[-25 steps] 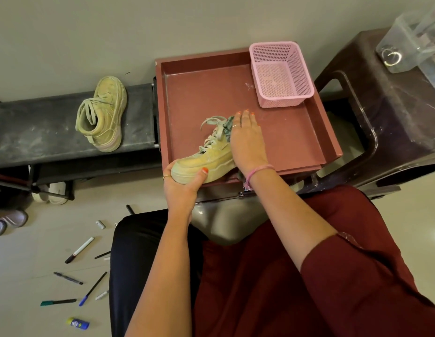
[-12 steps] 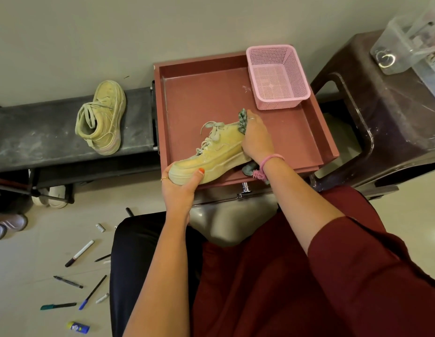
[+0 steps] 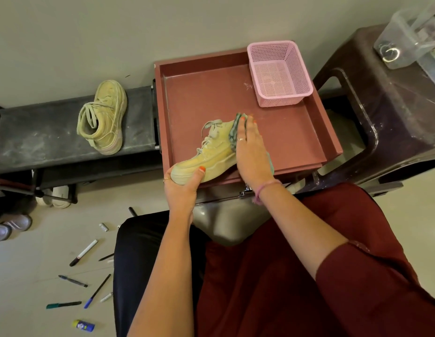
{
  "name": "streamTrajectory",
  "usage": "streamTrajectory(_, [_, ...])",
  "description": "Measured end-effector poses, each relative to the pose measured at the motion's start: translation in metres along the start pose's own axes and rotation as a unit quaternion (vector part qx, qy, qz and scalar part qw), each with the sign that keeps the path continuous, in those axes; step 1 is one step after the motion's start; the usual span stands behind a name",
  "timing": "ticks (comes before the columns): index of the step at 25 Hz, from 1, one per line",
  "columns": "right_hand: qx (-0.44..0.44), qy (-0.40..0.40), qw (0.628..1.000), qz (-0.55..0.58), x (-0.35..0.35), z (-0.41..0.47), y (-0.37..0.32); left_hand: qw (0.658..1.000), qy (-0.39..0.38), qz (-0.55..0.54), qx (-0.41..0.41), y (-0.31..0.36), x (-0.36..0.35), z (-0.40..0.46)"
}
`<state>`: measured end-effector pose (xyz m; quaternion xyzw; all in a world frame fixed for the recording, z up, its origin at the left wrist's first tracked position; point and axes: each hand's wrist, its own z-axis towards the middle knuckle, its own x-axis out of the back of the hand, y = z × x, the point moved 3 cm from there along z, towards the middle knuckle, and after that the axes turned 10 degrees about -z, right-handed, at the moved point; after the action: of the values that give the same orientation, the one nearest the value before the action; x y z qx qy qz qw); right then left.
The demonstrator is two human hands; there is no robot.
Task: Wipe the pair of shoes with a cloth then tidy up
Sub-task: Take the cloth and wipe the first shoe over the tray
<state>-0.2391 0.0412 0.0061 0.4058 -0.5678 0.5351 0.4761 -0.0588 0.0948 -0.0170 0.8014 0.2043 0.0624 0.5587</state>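
A yellow-green sneaker [image 3: 211,156] rests tilted at the front edge of the red-brown tray [image 3: 296,132]. My left hand [image 3: 183,188] grips its toe, thumb on top. With straight fingers, my right hand [image 3: 250,152] presses a green cloth [image 3: 234,132] flat against the heel side of the shoe. The cloth shows along the fingers' left edge and under the wrist. The second sneaker [image 3: 103,116] stands apart on the dark bench [image 3: 41,137] to the left.
A pink mesh basket [image 3: 279,74] sits in the tray's far right corner. A dark brown stool [image 3: 394,117] with a clear plastic box [image 3: 411,37] stands at the right. Several pens [image 3: 82,252] and a glue stick [image 3: 84,325] lie on the floor at left.
My right hand has slid with the cloth along the shoe's heel side, its fingers now straight and flat. The left hand keeps its hold on the toe.
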Motion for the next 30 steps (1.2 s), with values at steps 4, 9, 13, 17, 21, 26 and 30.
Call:
streamTrajectory(4, [-0.079, -0.089, 0.992, 0.033, 0.015, 0.044, 0.023, 1.0, 0.002, 0.005, 0.0, 0.002, -0.002, -0.003])
streamTrajectory(9, [0.096, -0.035, 0.995, 0.012, 0.016, -0.02, -0.036, 1.0, 0.004, 0.011, 0.0, 0.002, -0.001, 0.002])
streamTrajectory(13, [0.178, -0.056, 0.982, 0.011, 0.021, -0.031, -0.041, 1.0, 0.012, 0.016, -0.001, 0.002, -0.001, 0.001])
streamTrajectory(17, [0.141, -0.031, 0.984, -0.106, 0.019, -0.009, -0.01, 1.0, 0.005, 0.01, -0.003, 0.005, -0.003, -0.003])
streamTrajectory(21, [0.054, -0.044, 0.994, -0.09, 0.027, 0.028, -0.01, 1.0, 0.005, 0.02, -0.012, 0.008, -0.005, -0.007])
streamTrajectory(26, [0.152, -0.04, 0.983, -0.09, 0.019, -0.037, -0.036, 1.0, 0.011, 0.02, -0.005, 0.005, -0.002, -0.003])
streamTrajectory(30, [0.093, -0.042, 0.987, -0.124, 0.017, -0.024, -0.023, 1.0, 0.002, 0.02, -0.005, 0.006, -0.003, -0.006])
